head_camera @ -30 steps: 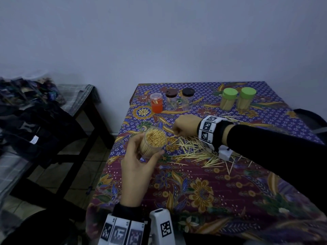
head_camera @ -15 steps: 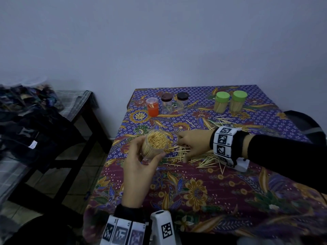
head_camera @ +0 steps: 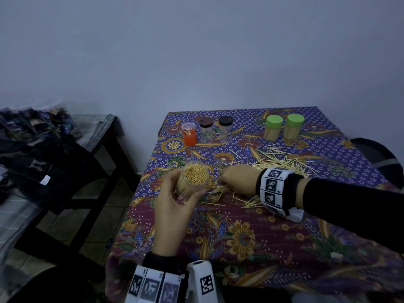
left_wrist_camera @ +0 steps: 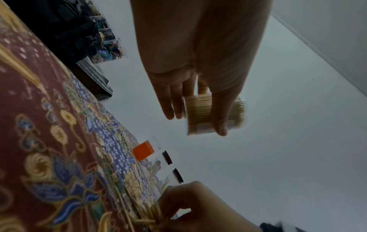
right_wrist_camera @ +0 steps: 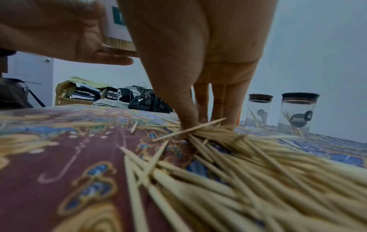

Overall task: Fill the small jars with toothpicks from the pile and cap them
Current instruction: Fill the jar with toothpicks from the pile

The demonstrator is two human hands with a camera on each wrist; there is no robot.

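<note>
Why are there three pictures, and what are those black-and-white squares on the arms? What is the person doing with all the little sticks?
No machine here, just a person wearing three small cameras. The squares are printed markers on wristbands that carry the wrist cameras. One picture comes from a camera on the head, looking down at both hands. The other two come from the wrists, looking along the fingers, so things look huge and tilted.

The left hand holds an open jar packed with toothpicks, lifted off the table. The right hand is down on the flowery tablecloth, pinching a bunch from the pile of toothpicks.

At the back stand an orange jar, two nearly empty jars with dark lids, and two full jars with green lids.
</note>
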